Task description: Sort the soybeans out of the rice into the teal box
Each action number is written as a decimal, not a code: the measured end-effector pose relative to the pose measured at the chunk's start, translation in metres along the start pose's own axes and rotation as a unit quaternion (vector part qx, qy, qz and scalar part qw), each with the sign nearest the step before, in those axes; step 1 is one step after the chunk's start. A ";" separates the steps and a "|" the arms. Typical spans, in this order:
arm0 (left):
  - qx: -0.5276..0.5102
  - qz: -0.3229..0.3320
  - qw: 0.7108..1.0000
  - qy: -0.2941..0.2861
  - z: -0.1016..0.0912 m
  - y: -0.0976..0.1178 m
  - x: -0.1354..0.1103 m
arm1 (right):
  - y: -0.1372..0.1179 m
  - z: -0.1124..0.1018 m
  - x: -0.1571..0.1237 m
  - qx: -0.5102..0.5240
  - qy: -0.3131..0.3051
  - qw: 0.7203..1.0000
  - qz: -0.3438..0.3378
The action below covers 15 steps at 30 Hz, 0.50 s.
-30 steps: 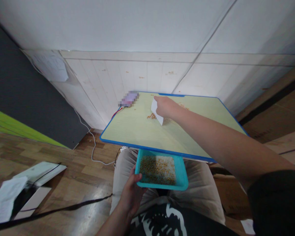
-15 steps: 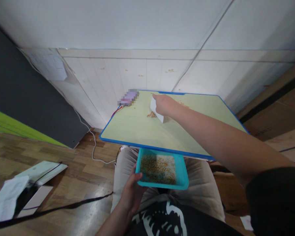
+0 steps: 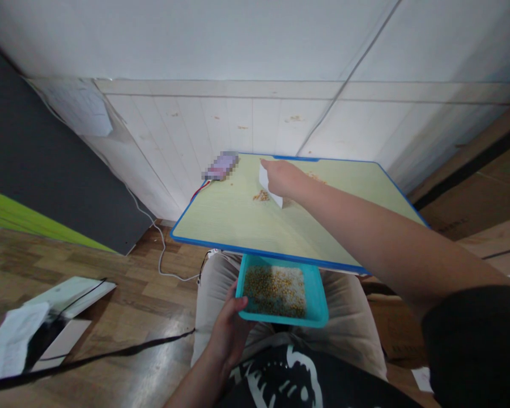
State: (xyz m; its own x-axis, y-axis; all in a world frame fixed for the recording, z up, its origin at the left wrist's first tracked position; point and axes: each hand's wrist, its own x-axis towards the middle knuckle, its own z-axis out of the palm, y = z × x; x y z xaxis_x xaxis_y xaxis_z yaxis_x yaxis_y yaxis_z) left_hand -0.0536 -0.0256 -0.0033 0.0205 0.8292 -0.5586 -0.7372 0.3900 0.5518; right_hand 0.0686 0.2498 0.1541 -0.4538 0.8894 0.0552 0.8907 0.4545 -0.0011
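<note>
Floor, far left of the left hand: loose white sheets (image 3: 34,328) and a black cable (image 3: 110,358); bare wood between them and the knees.

Left hand (image 3: 228,335): closed on the left rim of the tray (image 3: 318,309), thumb over the lip. The tray sits level above the lap, its far edge tucked just under the near blue edge of the table (image 3: 238,224). Grain (image 3: 274,290) covers the tray floor.

Up and left of the right hand: a blurred device (image 3: 221,166) at the table's far left corner.

Grain pile (image 3: 261,196): small, just left of the card (image 3: 267,184), well apart from the near edge.

Right hand (image 3: 285,178): pinched on the card, which stands on its lower edge on the tabletop.

Bare tabletop lies toward the near edge and to the hand's right. A few grains (image 3: 317,178) lie just beyond the hand.
</note>
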 end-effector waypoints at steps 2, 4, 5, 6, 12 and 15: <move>-0.002 -0.002 1.000 0.000 0.000 0.000 0.000 | 0.001 0.002 0.004 0.000 0.005 1.000 -0.006; -0.002 0.001 1.000 0.000 -0.001 0.000 0.000 | 0.002 0.004 0.008 -0.004 0.009 1.000 -0.009; -0.001 0.003 1.000 0.000 -0.001 0.000 0.000 | 0.003 0.004 0.009 -0.006 0.010 1.000 -0.009; 0.001 0.004 1.000 -0.001 -0.002 0.000 0.000 | 0.003 0.005 0.010 -0.006 0.012 1.000 -0.010; 0.003 0.008 1.000 0.003 -0.002 -0.001 0.002 | 0.004 0.007 0.013 0.001 0.020 1.000 -0.015; -0.004 0.000 1.000 -0.009 -0.001 -0.002 0.001 | 0.002 0.005 0.013 0.004 0.008 1.000 -0.013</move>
State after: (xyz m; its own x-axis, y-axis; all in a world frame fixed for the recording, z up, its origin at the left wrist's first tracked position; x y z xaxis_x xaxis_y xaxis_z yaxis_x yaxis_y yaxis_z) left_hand -0.0529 -0.0258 -0.0062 0.0329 0.8366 -0.5469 -0.7430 0.3864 0.5465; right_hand 0.0639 0.2628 0.1494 -0.4763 0.8763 0.0722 0.8783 0.4780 -0.0074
